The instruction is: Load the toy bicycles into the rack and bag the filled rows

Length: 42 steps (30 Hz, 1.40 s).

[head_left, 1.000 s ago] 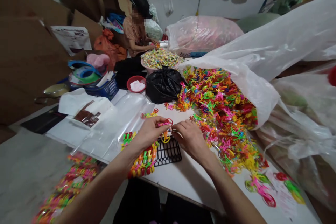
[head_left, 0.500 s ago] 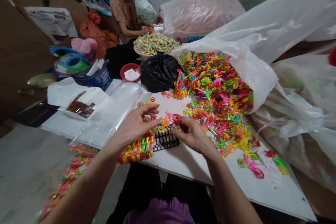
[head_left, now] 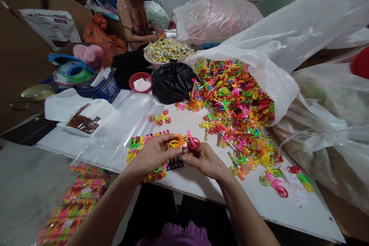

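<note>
Both hands meet over the front of the white table around a small plastic toy bicycle (head_left: 181, 141), with an orange frame, a yellow wheel, pink handlebars and a red wheel. My left hand (head_left: 152, 153) pinches its yellow-wheel end. My right hand (head_left: 205, 160) grips the red-wheel end, where a small clear wrapped piece hangs below the frame. Under the hands lies a black slotted rack (head_left: 174, 163), partly hidden. Rows of colourful toy bicycles (head_left: 135, 143) stand at its left, partly covered by my left hand.
Loose toy bicycles (head_left: 245, 134) spill from a large white sack (head_left: 284, 84) on the right. A black plastic bag (head_left: 174, 82) and red bowl (head_left: 131, 80) stand behind. A co-worker (head_left: 134, 19) sits beyond a heaped basin (head_left: 152, 63). Packed toys (head_left: 77, 196) lie lower left.
My left hand has closed on the bicycle's yellow-wheel end; its fingers were more spread before. The bicycle has come slightly lower with both hands, and the view has shifted a little.
</note>
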Tool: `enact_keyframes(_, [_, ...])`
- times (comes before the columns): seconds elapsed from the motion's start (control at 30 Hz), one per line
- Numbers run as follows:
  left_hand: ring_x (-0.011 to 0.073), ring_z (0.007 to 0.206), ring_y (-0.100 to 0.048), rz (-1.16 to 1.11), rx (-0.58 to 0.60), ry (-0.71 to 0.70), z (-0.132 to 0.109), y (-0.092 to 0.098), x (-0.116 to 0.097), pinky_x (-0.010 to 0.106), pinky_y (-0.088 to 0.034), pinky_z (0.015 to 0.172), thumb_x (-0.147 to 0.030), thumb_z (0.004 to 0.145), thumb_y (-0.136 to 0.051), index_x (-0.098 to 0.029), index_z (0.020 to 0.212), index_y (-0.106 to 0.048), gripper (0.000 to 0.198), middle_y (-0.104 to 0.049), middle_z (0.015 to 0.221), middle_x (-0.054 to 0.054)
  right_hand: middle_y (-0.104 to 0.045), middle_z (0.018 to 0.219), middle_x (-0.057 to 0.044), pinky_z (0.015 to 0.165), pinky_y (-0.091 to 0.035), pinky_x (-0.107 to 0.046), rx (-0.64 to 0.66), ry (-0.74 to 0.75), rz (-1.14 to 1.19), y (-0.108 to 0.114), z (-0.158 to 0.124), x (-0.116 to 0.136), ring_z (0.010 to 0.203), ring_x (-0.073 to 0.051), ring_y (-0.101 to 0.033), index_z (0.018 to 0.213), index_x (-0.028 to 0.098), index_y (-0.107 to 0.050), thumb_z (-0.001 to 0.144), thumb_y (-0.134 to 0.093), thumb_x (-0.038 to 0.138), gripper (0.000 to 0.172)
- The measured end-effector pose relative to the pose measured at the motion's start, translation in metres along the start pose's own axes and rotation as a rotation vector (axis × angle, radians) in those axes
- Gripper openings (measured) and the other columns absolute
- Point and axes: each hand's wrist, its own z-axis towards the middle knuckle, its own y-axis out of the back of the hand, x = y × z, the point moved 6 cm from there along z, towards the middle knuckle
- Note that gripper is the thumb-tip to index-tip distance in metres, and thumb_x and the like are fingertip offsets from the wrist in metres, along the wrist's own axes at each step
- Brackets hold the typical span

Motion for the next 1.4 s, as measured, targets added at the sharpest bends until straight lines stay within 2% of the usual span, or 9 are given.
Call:
enact_keyframes(0.3, [0.0147, 0.07, -0.062, -0.001, -0.064, 0.051, 0.003, -0.011, 0.012, 0.027, -0.049, 0.067, -0.034, 0.066, -0.066, -0.016, 0.082, -0.061, 0.024, -0.065, 0.074, 0.001, -0.036, 0.053, 0.006, 0.046, -0.025, -0.019, -0.07, -0.006, -0.273, -0.008, 0.0, -0.005, 0.051, -0.007, -0.032, 0.065, 0.017, -0.051, 0.076, -0.06, 0.038, 0.026])
enact_keyframes(0.43, [0.0154, 0.078, -0.062, 0.097, -0.068, -0.004, 0.002, 0.001, -0.004, 0.028, -0.049, 0.072, -0.034, 0.063, -0.069, -0.017, 0.094, -0.062, 0.036, -0.066, 0.088, 0.003, -0.04, 0.055, 0.005, 0.048, -0.03, -0.019, -0.219, 0.062, -0.308, 0.002, -0.004, 0.009, 0.052, -0.008, -0.036, 0.067, 0.017, -0.053, 0.076, -0.059, 0.038, 0.024])
enact_keyframes(0.57, [0.0151, 0.083, -0.06, 0.48, -0.492, -0.197, -0.018, 0.051, -0.031, 0.029, -0.048, 0.077, -0.039, 0.068, -0.066, -0.018, 0.104, -0.061, 0.041, -0.063, 0.104, 0.005, -0.051, 0.062, 0.003, 0.055, -0.037, -0.021, -0.555, 0.108, -0.276, 0.02, -0.008, 0.003, 0.057, -0.01, -0.045, 0.076, 0.017, -0.055, 0.075, -0.059, 0.038, 0.022])
enact_keyframes(0.63, [0.0151, 0.082, -0.059, 0.741, -0.605, -0.287, -0.032, 0.059, -0.032, 0.029, -0.047, 0.078, -0.037, 0.076, -0.059, -0.017, 0.096, -0.063, 0.029, -0.065, 0.096, 0.004, -0.057, 0.07, 0.0, 0.06, -0.041, -0.023, -0.534, 0.053, -0.279, 0.015, -0.003, -0.02, 0.061, -0.012, -0.051, 0.082, 0.016, -0.057, 0.075, -0.058, 0.033, 0.019])
enact_keyframes(0.73, [0.0154, 0.086, -0.059, 0.993, -0.467, -0.403, -0.047, 0.041, -0.01, 0.028, -0.046, 0.081, -0.029, 0.083, -0.051, -0.017, 0.091, -0.063, 0.019, -0.065, 0.089, 0.004, -0.061, 0.079, -0.004, 0.066, -0.045, -0.026, -0.442, -0.042, -0.323, -0.004, 0.004, -0.061, 0.068, -0.014, -0.056, 0.083, 0.016, -0.058, 0.076, -0.052, 0.026, 0.014])
enact_keyframes(0.83, [0.0166, 0.092, -0.058, 1.092, -0.382, -0.484, -0.059, 0.015, 0.017, 0.03, -0.045, 0.085, -0.023, 0.085, -0.048, -0.017, 0.096, -0.061, 0.018, -0.065, 0.093, 0.005, -0.061, 0.086, -0.006, 0.067, -0.046, -0.026, -0.448, -0.02, -0.365, -0.02, 0.006, -0.082, 0.073, -0.015, -0.058, 0.094, 0.016, -0.056, 0.081, -0.044, 0.023, 0.019])
enact_keyframes(0.97, [0.0168, 0.094, -0.057, 1.122, -0.365, -0.532, -0.064, -0.006, 0.036, 0.033, -0.045, 0.087, -0.018, 0.087, -0.045, -0.018, 0.102, -0.058, 0.019, -0.064, 0.097, 0.005, -0.058, 0.084, -0.006, 0.069, -0.045, -0.028, -0.388, 0.084, -0.533, -0.041, 0.006, -0.086, 0.078, -0.018, -0.055, 0.088, 0.018, -0.055, 0.079, -0.043, 0.019, 0.014])
enact_keyframes(1.13, [0.0177, 0.095, -0.058, 1.133, -0.361, -0.536, -0.062, -0.01, 0.044, 0.034, -0.047, 0.086, -0.025, 0.087, -0.048, -0.019, 0.108, -0.055, 0.023, -0.064, 0.099, 0.006, -0.052, 0.089, -0.008, 0.066, -0.044, -0.029, -0.265, 0.085, -0.769, -0.051, -0.002, -0.087, 0.077, -0.019, -0.05, 0.094, 0.016, -0.052, 0.077, -0.04, 0.013, 0.021])
enact_keyframes(1.4, [0.016, 0.089, -0.058, 1.181, -0.386, -0.579, -0.06, -0.019, 0.041, 0.03, -0.046, 0.082, -0.026, 0.086, -0.051, -0.022, 0.106, -0.058, 0.021, -0.064, 0.092, 0.003, -0.05, 0.096, -0.007, 0.068, -0.044, -0.028, -0.235, 0.036, -0.746, -0.046, -0.003, -0.077, 0.08, -0.017, -0.051, 0.095, 0.017, -0.051, 0.077, -0.041, 0.011, 0.021])
